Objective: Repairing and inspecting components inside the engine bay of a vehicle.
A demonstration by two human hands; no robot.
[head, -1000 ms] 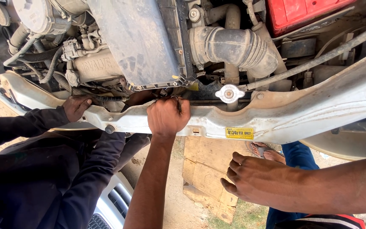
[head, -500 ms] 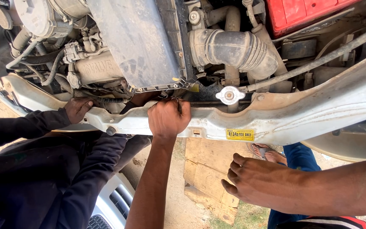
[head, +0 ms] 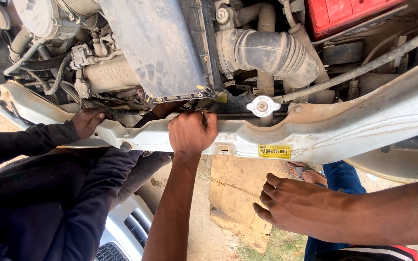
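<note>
My left hand (head: 192,133) is clenched at the top edge of the white front crossmember (head: 344,130) of an open engine bay. A thin metal tool (head: 202,114) pokes out of its fist, towards the gap under the grey radiator shroud (head: 160,48). My right hand (head: 298,208) hovers lower right, away from the car, with its fingers loosely curled and nothing in them. Another person in dark sleeves crouches at the left, and their hand (head: 87,122) rests on the crossmember's left end.
A round metal radiator cap (head: 262,106) sits just right of my left hand, below a ribbed grey air hose (head: 267,50). A red battery (head: 349,14) is at the top right. Cardboard (head: 235,193) lies on the ground, with a sandalled foot (head: 303,173) and jeans nearby.
My left hand has stayed clenched at the same spot on the crossmember, shifting only slightly. My right hand and the other person's hand have barely moved.
</note>
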